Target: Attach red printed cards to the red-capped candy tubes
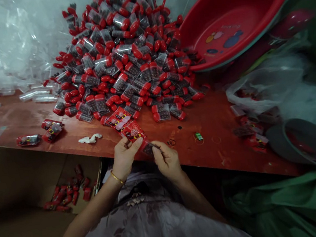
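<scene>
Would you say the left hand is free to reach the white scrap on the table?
Probably not yet: the left hand is pinching the red packet with the right hand. The white scrap lies close by, uncovered.

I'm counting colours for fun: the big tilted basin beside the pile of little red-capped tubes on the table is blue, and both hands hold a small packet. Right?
Not quite. The basin is red, as the head view shows. It does tilt beside the pile of tubes, and the left hand and right hand both hold a small packet.
</scene>
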`<state>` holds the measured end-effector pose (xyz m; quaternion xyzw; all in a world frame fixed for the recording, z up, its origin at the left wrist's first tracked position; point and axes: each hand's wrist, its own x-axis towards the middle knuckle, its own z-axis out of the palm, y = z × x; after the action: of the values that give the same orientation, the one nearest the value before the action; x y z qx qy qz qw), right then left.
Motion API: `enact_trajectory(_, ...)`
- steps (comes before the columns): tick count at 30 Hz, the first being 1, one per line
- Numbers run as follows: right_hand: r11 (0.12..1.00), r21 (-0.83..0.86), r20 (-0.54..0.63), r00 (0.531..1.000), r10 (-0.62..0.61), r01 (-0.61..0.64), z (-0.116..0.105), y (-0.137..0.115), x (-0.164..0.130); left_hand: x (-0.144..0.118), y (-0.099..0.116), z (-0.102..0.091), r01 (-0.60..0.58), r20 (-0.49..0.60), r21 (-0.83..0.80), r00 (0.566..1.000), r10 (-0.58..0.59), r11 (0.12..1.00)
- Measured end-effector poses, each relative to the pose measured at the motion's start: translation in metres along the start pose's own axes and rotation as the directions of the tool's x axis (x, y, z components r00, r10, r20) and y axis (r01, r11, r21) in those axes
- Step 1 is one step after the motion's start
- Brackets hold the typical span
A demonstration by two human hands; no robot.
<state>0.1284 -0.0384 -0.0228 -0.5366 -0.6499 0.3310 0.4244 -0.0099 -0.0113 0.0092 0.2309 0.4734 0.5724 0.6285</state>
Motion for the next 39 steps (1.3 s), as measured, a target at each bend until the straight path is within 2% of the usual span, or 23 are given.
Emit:
enact_trajectory(2,0.999,-0.022,-0.024,0.999,-0.039,0.038,0.003,0.0,-0.001,0.001,-0.003,-0.001,0.008,-0.018,0.006,1.0,-0.008,1.0)
enact_trajectory(4,0.999,0.023,-0.053,0.998,-0.028,0.029,0.007,0.0,0.0,0.001,-0.007,-0.003,0.001,-0.018,0.033,1.0,0.0,0.999)
enact_trajectory(6,0.989,0.147,-0.071,0.996,0.047,-0.036,0.013,0.0,0.001,-0.001,-0.012,-0.004,0.003,0.0,0.068,1.0,-0.003,0.998)
enact_trajectory(9,0.92,0.361,-0.054,0.981,0.184,-0.153,0.021,0.001,0.003,-0.005,-0.018,-0.005,-0.008,0.034,0.12,0.999,0.004,0.993)
enact_trajectory(11,0.888,0.425,-0.065,0.972,0.225,-0.177,0.024,0.003,0.004,-0.007,-0.02,-0.004,-0.038,0.063,0.149,0.998,0.029,0.988)
enact_trajectory(14,0.9,0.408,-0.105,0.971,0.213,-0.153,0.026,0.005,0.001,-0.005,-0.019,-0.003,-0.042,0.065,0.148,0.997,0.032,0.988)
enact_trajectory(18,0.949,0.299,-0.085,0.987,0.135,-0.104,0.028,0.005,-0.001,0.003,-0.018,0.0,0.012,-0.037,0.029,0.999,-0.011,0.999)
enact_trajectory(21,0.974,0.204,-0.162,0.978,0.129,-0.094,0.032,0.0,0.004,0.005,-0.021,0.003,0.078,-0.002,0.002,0.997,-0.078,0.997)
enact_trajectory(23,0.97,0.211,-0.19,0.969,0.157,-0.116,0.033,-0.004,0.009,0.003,-0.022,0.005,0.126,0.024,0.012,0.992,-0.126,0.992)
enact_trajectory(24,0.955,0.262,-0.161,0.97,0.183,-0.137,0.033,-0.005,0.011,0.002,-0.021,0.005,0.142,0.033,0.014,0.989,-0.142,0.99)
enact_trajectory(26,0.891,0.414,-0.017,0.977,0.214,-0.187,0.03,-0.007,0.013,0.002,-0.017,0.004,0.134,0.028,0.0,0.991,-0.134,0.991)
enact_trajectory(28,0.82,0.527,0.119,0.974,0.192,-0.226,0.027,-0.007,0.014,0.002,-0.012,0.0,0.093,0.002,-0.023,0.996,-0.093,0.995)
enact_trajectory(29,0.804,0.548,0.151,0.972,0.179,-0.233,0.026,-0.006,0.014,0.003,-0.01,-0.002,0.076,-0.01,-0.031,0.997,-0.077,0.997)
enact_trajectory(31,0.808,0.539,0.154,0.971,0.182,-0.237,0.027,-0.004,0.015,0.002,-0.009,-0.005,0.079,0.005,-0.034,0.997,-0.079,0.996)
enact_trajectory(35,0.864,0.445,0.103,0.972,0.212,-0.235,0.035,-0.002,0.019,-0.005,-0.011,-0.01,0.188,0.1,-0.061,0.978,-0.181,0.98)
enact_trajectory(37,0.94,0.304,0.067,0.988,0.139,-0.153,0.036,-0.001,0.026,-0.011,-0.008,-0.016,0.261,0.122,-0.086,0.961,-0.25,0.962)
enact_trajectory(39,0.999,0.053,0.019,1.0,-0.007,0.006,0.03,0.004,0.037,-0.016,0.0,-0.031,0.342,0.097,-0.108,0.938,-0.333,0.933)
